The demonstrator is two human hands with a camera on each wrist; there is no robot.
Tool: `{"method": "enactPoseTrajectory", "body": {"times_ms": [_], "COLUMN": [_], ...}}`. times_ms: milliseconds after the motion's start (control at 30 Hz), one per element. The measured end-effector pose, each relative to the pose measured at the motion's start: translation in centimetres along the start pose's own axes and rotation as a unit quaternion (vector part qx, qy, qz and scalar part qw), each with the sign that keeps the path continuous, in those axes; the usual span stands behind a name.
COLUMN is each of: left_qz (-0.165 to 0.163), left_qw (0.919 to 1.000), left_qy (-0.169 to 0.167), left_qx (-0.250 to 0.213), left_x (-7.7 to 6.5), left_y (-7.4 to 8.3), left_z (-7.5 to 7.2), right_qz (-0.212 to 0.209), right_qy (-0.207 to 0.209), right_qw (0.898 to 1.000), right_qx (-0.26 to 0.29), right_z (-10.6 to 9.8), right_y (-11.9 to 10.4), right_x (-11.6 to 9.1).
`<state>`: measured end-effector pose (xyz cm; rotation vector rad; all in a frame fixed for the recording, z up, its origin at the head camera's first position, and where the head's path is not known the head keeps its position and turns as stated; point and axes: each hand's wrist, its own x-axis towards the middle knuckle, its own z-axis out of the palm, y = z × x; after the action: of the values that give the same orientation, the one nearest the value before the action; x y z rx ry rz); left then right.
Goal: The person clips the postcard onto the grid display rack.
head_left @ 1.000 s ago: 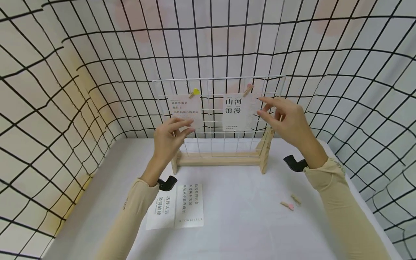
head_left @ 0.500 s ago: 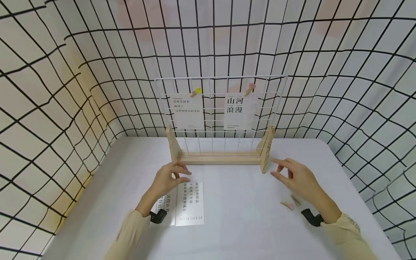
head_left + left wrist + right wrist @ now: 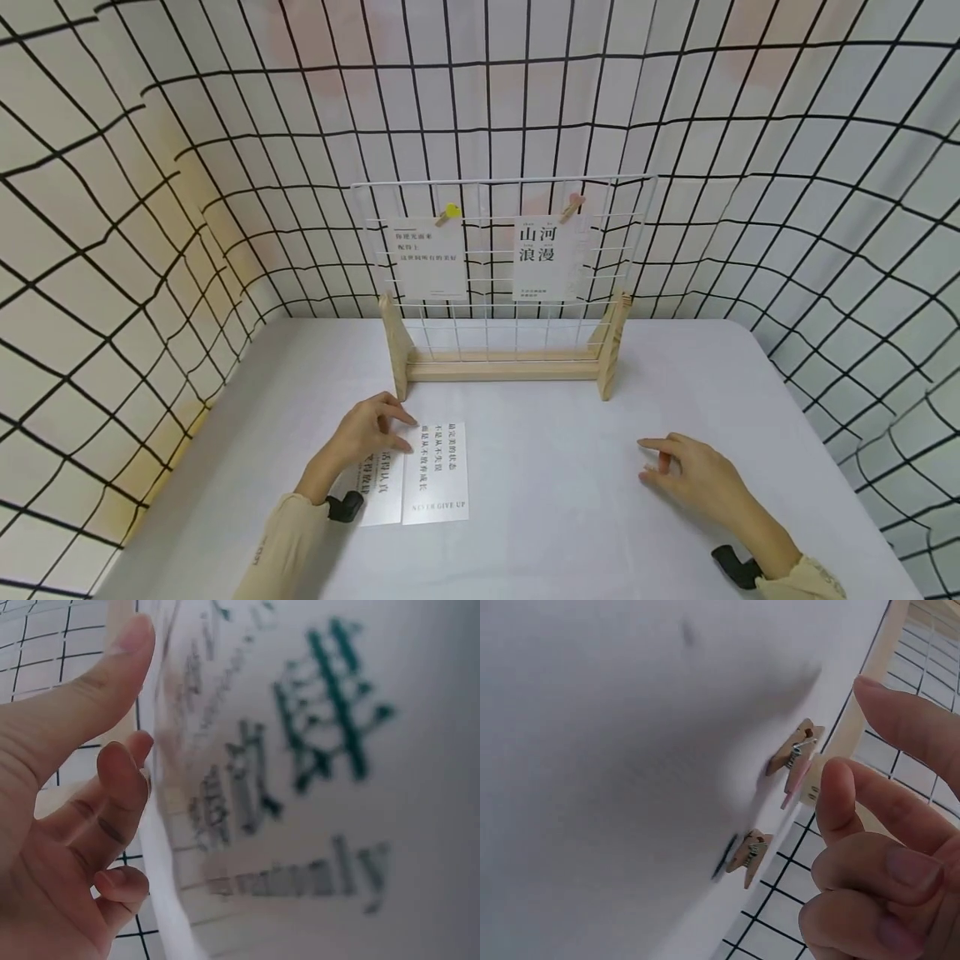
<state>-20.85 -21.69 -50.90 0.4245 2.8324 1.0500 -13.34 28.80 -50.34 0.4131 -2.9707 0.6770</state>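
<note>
Two printed cards lie side by side on the white table: the left card (image 3: pixel 384 496) is partly hidden by my left hand (image 3: pixel 367 433), and the right card (image 3: pixel 435 479) shows its whole print. My left thumb and fingers are apart, with nothing between them, close over the cards. Over at the right, my right hand (image 3: pixel 693 479) hovers with thumb and forefinger spread and holds nothing. In the right wrist view, two small wooden clothespins, one with a pink piece (image 3: pixel 796 754) and one beside a dark piece (image 3: pixel 751 855), lie on the table near the fingers.
A white wire grid rack with a wooden base (image 3: pixel 502 369) stands at the back. Two cards hang on it, a left one (image 3: pixel 431 279) under a yellow-topped clothespin (image 3: pixel 448 213) and a right one (image 3: pixel 543 279) under a pink-topped clothespin (image 3: pixel 572 208). Black-checked cloth (image 3: pixel 487 100) surrounds the table.
Both hands have come down from the hung cards on the rack, the left to the cards on the table and the right to the loose clothespins.
</note>
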Motion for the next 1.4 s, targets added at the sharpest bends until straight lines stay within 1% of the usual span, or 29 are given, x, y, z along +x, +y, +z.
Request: {"method": "enactPoseTrajectory", "body": {"times_ms": [167, 400, 600, 933, 1067, 1200, 1400], "left_qz": [-0.01, -0.029, -0.029, -0.036, -0.035, -0.024, 0.01], "left_qw": [0.9999, 0.9995, 0.9994, 0.9991, 0.9991, 0.999, 0.9964], "left_qy": [-0.01, -0.012, -0.016, -0.019, -0.019, -0.02, -0.032], "left_qx": [-0.005, -0.003, -0.002, -0.001, -0.013, -0.034, -0.077], "left_x": [0.3, 0.3, 0.3, 0.5, 0.3, 0.2, 0.1], "left_y": [-0.2, -0.1, 0.3, 0.6, 0.5, 0.2, -0.3], "left_z": [0.2, 0.3, 0.5, 0.6, 0.6, 0.5, 0.3], "right_qz": [0.011, 0.006, 0.017, 0.015, 0.016, 0.016, 0.011], "right_qy": [0.005, 0.021, 0.017, 0.021, 0.018, 0.019, 0.024], "right_qw": [1.0, 1.0, 1.0, 1.0, 1.0, 1.0, 1.0], "right_qx": [-0.008, -0.019, -0.015, -0.009, -0.01, -0.011, -0.011], "right_z": [0.2, 0.5, 0.5, 0.8, 0.8, 0.7, 0.6], "right_y": [0.2, 0.6, 0.9, 1.2, 1.1, 1.0, 0.9], "right_x": [-0.5, -0.7, -0.6, -0.6, -0.5, -0.5, -0.6]}}
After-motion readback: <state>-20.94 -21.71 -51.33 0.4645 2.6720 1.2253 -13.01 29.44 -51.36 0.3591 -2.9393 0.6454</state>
